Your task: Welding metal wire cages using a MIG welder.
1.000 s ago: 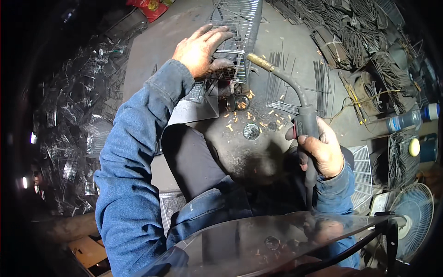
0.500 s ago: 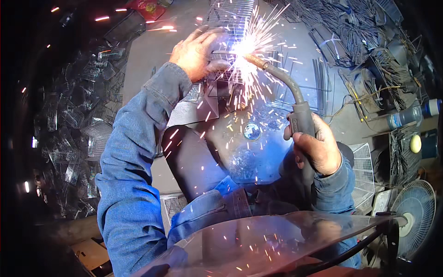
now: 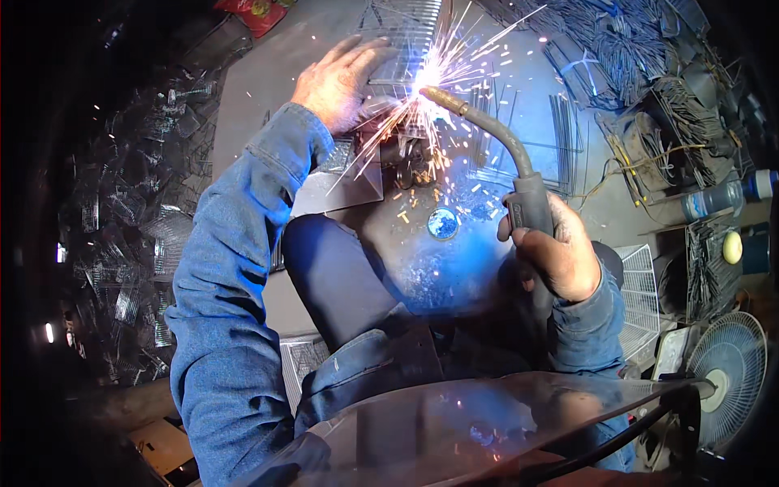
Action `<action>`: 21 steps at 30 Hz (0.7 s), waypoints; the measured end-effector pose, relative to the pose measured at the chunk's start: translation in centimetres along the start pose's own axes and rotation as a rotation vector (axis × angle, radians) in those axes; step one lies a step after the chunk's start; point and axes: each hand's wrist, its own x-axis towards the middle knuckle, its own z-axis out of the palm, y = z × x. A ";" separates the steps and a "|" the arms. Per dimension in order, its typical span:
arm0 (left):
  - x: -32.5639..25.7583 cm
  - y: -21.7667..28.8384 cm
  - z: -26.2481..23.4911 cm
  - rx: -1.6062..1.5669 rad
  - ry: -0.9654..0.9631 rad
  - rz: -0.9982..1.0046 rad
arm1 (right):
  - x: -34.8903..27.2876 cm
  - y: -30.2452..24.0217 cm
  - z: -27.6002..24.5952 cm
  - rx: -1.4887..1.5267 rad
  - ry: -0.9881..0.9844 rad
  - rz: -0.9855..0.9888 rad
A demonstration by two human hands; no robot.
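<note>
Wire grid (image 3: 415,34) sits at top centre, under the left hand (image 3: 334,85), whose fingers stretch across it; whether they pinch the wire, I cannot tell. The right hand (image 3: 565,253) wraps around the welding torch (image 3: 531,199), its tip beside bright sparks (image 3: 428,79) at the grid's edge.

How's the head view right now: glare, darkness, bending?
Head view, upper centre: white glare at the welding torch tip washes out part of the wire grid; head view, floor: blue cast; head view, rim: near-black corners, fisheye bend; head view, bottom: reflections on the see-through shield.
</note>
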 end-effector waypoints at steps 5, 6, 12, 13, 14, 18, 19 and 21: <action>0.1 0.1 -0.4 0.028 0.046 0.036 | 0.3 1.5 -0.5 0.141 0.040 -0.111; 0.0 0.0 -0.3 0.030 0.037 0.035 | 0.1 2.3 -0.6 0.273 0.070 -0.124; 0.0 -0.5 -0.1 0.030 0.066 0.075 | 2.0 6.1 -1.0 0.446 0.085 0.165; 0.1 -0.5 -0.1 0.030 0.060 0.082 | 2.3 6.2 -1.2 0.370 0.051 0.192; 0.2 -0.4 -0.1 0.023 0.061 0.085 | 2.4 6.2 -1.3 0.293 0.017 0.218; -0.1 -0.5 -0.3 0.014 0.048 0.073 | 2.2 6.8 -1.5 0.336 0.019 0.198; -0.1 -0.5 -0.3 0.015 0.047 0.075 | 2.2 6.7 -1.6 0.339 0.020 0.198; -0.2 -0.5 -0.4 0.029 0.039 0.064 | 2.1 6.4 -1.8 0.365 -0.017 0.248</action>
